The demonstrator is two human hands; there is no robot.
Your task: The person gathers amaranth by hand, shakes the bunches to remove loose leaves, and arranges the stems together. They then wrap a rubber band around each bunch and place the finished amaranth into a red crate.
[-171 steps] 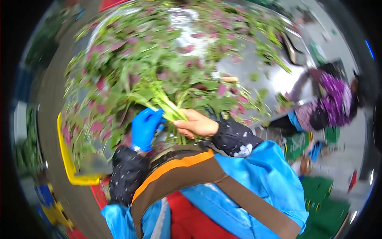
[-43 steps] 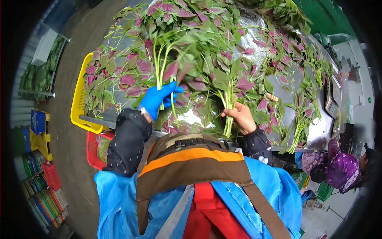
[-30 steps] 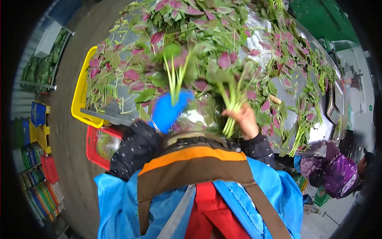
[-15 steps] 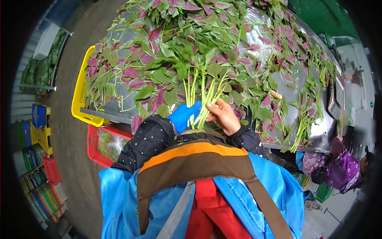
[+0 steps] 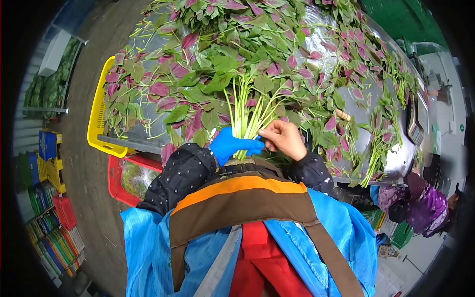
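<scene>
Strewn with green-and-purple leaves (image 5: 159, 89) across a metal table (image 5: 401, 157).
Carries a heap of leafy stalks (image 5: 257, 43), clear film (image 5: 316, 24) right of it, a wood-coloured cylinder (image 5: 342, 115), and near the right edge a bundle of stems (image 5: 374, 161) and a scale (image 5: 415, 132).

1. Bunch of stems (image 5: 243, 111): pale green stalks, fanning toward leafy tops (hard to tell from the leaf pile (image 5: 237, 37) beyond).
2. Lower stalks gathered in the gloved left hand (image 5: 233, 144), right hand (image 5: 286, 140) at their edge.

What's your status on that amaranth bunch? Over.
Blue-gloved left grip closed round the amaranth bunch. Bare right grip at its right edge, hold unclear. Loose leaves around; nothing seen blocking the work.
</scene>
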